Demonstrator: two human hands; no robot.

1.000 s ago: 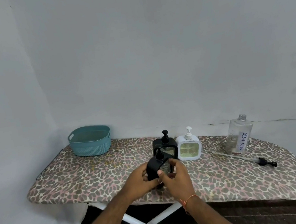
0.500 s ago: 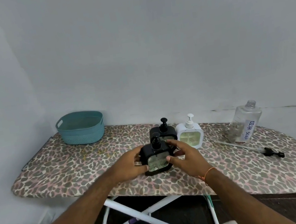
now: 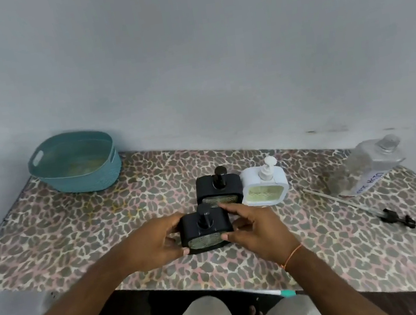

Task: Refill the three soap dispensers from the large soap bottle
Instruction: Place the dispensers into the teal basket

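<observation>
A black square soap dispenser (image 3: 206, 229) with its pump on stands on the leopard-print ironing board (image 3: 77, 230), near the front edge. My left hand (image 3: 157, 241) grips its left side and my right hand (image 3: 252, 227) grips its right side. Just behind it stands a second black dispenser (image 3: 218, 189), and a white dispenser (image 3: 263, 185) sits to that one's right. The large clear soap bottle (image 3: 367, 167), cap off, stands far right by the wall. Its black pump with a long tube (image 3: 363, 208) lies on the board in front of it.
A teal plastic basket (image 3: 75, 163) sits at the board's back left corner. A grey wall runs close behind the board. The board's rounded end is at the right. My knees show below the front edge.
The dispenser in my hands went from tilted and raised to upright on the board. My head tipped down and closer, so everything looks larger.
</observation>
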